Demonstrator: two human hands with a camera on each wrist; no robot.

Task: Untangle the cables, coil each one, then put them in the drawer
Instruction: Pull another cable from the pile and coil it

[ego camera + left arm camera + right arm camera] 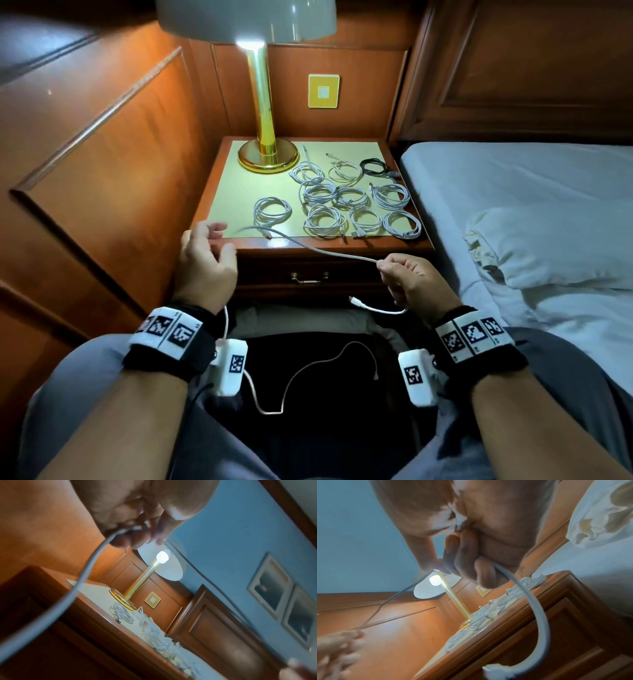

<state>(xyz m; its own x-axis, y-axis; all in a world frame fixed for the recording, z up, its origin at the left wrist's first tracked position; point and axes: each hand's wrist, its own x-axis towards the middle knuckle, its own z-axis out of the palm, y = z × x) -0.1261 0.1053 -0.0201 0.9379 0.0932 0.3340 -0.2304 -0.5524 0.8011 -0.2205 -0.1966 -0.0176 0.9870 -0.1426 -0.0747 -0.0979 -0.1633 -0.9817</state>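
One loose white cable (325,251) stretches in the air between my hands, in front of the nightstand. My left hand (219,241) pinches it at the nightstand's front left corner; its fingers curl round the cable (82,580) in the left wrist view. From there the cable hangs down and trails across my lap (308,370). My right hand (383,267) grips the other part, and a short end with a plug (354,300) curls out below the fist. Several coiled white cables (325,221) and one black coil (375,167) lie on the nightstand top. The drawer (310,277) beneath is closed.
A brass lamp (267,150) stands at the back left of the nightstand (233,178). Wood panelling closes in the left side and the back. A bed (513,192) with a pillow (555,246) lies to the right. My knees sit just below the drawer.
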